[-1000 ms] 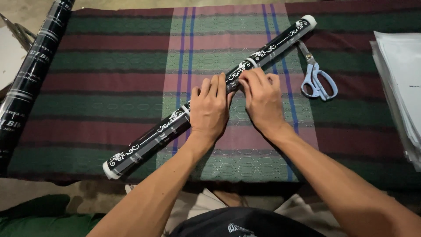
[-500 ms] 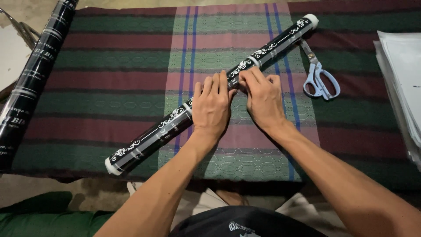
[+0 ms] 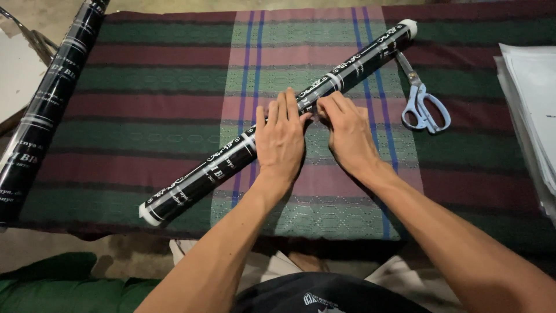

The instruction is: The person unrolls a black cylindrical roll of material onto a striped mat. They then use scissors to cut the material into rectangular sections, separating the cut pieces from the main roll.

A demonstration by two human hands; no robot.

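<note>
A long roll wrapped in black paper with white ornaments [image 3: 202, 174] lies diagonally on a striped green, maroon and pink cloth [image 3: 174, 87]. My left hand [image 3: 282, 139] lies flat on the middle of the roll, fingers spread and pressing down. My right hand [image 3: 347, 130] rests just to its right, fingertips pinching at the paper's edge on the roll. Both hands touch the roll and almost meet each other.
Scissors with pale blue handles [image 3: 425, 107] lie on the cloth just right of the roll's far end. A second, thicker black roll [image 3: 43, 110] lies along the left edge. A stack of white sheets [image 3: 533, 110] sits at the right edge.
Both hands keep their place on the roll. The fingers of my right hand have shifted slightly at the paper's edge.
</note>
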